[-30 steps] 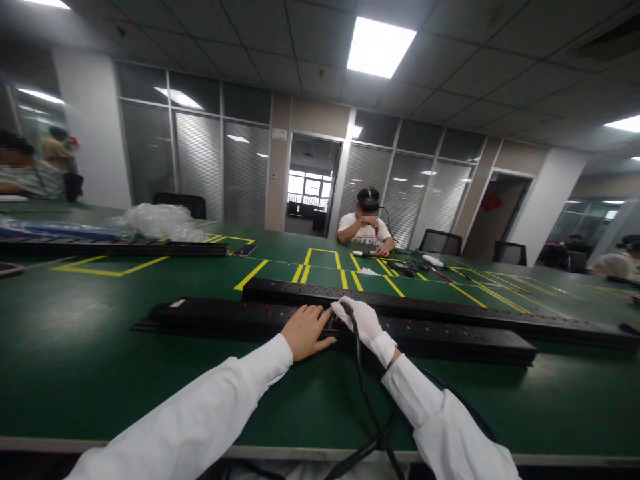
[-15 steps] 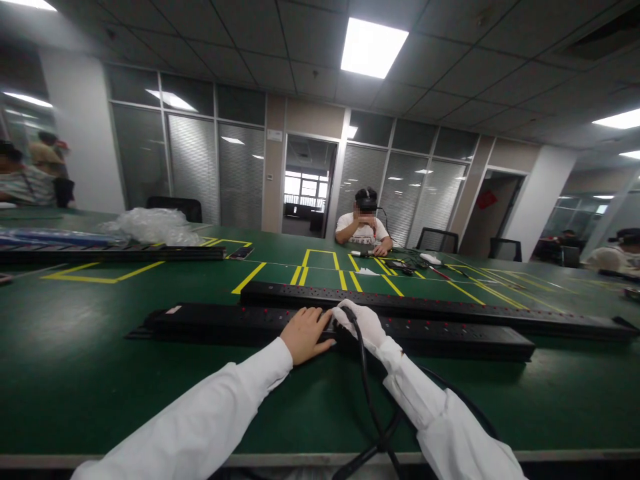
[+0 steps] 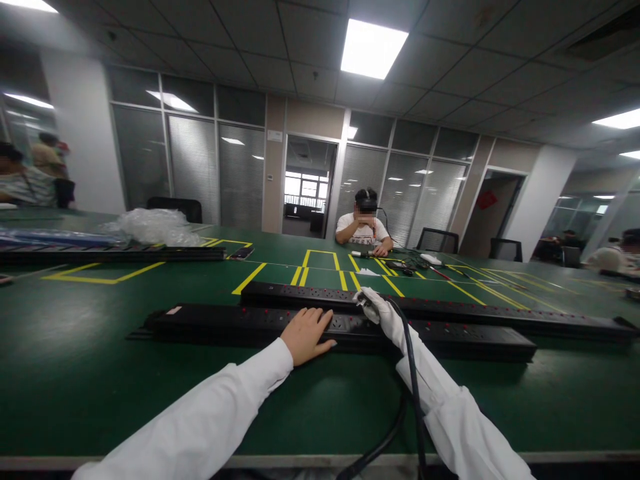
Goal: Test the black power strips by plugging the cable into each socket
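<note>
My bare left hand (image 3: 307,335) lies flat, fingers stretched, on the near black power strip (image 3: 210,323), which has a row of sockets and red dots. To its right, my gloved right hand (image 3: 376,310) is raised over the strip, its fingers closed round the plug end of a black cable (image 3: 413,373). The plug is mostly hidden by the glove and stands apart from the sockets. The cable runs back over my right forearm to the table's near edge. A second long black power strip (image 3: 500,312) lies just behind the first.
Black bars (image 3: 150,254) and clear plastic wrap (image 3: 153,227) lie at the left of the green table (image 3: 200,393). A phone (image 3: 242,253) rests near yellow tape marks. Across the table a seated person (image 3: 363,230) leans beside cables and small devices.
My right hand has lifted and moved to the right with the cable's plug, uncovering sockets beside my left hand. The cable has swung right. My left hand has stayed put.
</note>
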Demonstrator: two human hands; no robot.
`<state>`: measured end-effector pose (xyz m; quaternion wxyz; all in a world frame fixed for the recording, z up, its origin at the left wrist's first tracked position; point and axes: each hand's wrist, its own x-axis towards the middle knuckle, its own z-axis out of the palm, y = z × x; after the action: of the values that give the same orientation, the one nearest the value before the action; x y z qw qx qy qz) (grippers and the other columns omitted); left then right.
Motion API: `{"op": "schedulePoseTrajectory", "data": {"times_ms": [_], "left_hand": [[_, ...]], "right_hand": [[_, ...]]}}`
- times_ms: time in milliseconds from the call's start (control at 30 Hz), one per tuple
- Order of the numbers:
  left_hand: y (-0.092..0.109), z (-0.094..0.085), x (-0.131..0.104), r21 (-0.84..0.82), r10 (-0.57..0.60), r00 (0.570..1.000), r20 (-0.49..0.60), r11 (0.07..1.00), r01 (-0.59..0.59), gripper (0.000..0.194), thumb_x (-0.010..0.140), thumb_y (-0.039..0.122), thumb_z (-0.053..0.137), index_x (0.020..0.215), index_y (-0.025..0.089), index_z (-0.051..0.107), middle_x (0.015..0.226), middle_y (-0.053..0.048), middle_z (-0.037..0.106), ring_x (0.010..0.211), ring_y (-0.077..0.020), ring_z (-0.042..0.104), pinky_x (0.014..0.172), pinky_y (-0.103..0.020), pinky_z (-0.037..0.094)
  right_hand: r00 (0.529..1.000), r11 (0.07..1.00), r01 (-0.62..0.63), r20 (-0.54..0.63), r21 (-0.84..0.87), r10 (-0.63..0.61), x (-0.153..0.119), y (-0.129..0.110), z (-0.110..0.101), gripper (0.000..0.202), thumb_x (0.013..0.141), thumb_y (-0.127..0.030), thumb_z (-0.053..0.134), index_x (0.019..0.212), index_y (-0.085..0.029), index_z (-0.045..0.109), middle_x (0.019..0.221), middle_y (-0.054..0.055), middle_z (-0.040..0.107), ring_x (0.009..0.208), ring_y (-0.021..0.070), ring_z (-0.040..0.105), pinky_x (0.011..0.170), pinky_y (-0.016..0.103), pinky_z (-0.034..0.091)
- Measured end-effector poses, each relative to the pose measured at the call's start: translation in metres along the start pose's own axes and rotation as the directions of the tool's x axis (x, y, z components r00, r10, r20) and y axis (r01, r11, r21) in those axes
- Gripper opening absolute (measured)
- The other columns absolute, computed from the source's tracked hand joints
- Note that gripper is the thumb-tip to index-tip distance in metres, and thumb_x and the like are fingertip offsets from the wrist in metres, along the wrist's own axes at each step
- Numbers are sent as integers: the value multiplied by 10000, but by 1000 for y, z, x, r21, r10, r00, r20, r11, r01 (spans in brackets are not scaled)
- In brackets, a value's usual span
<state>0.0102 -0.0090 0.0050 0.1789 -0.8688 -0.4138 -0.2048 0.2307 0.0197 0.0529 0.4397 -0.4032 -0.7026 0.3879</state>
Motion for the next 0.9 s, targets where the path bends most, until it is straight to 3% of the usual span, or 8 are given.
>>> {"op": "schedulePoseTrajectory", "data": {"times_ms": [167,400,567,733,900], "left_hand": [[0,0,0,4,5,1000,-3,1000,-5,595,797,543,385,1259,169,356,1121,-127,524,1050,-264,467,889,-398,335],[0,2,0,11,11,1000,-10,1000,-11,599,801,537,383,1268,164,347,1119,-129,526,1058,-263,463,892,-396,331],[0,0,0,8,12,1000,-10,1000,-12,596,800,536,383,1266,167,350,1123,-128,523,1055,-262,463,887,-395,336],[0,0,0,9,8,1000,-13,1000,-8,595,798,534,386,1262,163,356,1119,-133,525,1051,-267,463,884,-402,337],[0,1,0,7,11,1000,-16,1000,-10,595,796,538,387,1261,169,356,1120,-129,525,1058,-265,461,890,-399,334]], "right_hand": [[998,999,21,-63,-31,-23,6,8,-8,430,761,-573,440,732,-164,573,612,5,545,490,71,438,413,178,251],[996,993,32,84,-114,-23,3,15,-14,420,755,-561,469,748,-153,569,641,5,566,544,87,488,490,196,349],[993,962,73,109,-261,-45,-1,13,-12,415,789,-549,429,790,-161,575,669,5,585,593,101,516,555,211,375],[984,875,153,149,-460,-94,-9,0,-9,434,802,-557,394,816,-170,589,734,15,621,672,124,550,651,231,392],[991,671,130,95,-730,-89,-13,-6,-4,382,813,-538,389,819,-219,598,724,3,633,656,122,554,616,214,364]]}}
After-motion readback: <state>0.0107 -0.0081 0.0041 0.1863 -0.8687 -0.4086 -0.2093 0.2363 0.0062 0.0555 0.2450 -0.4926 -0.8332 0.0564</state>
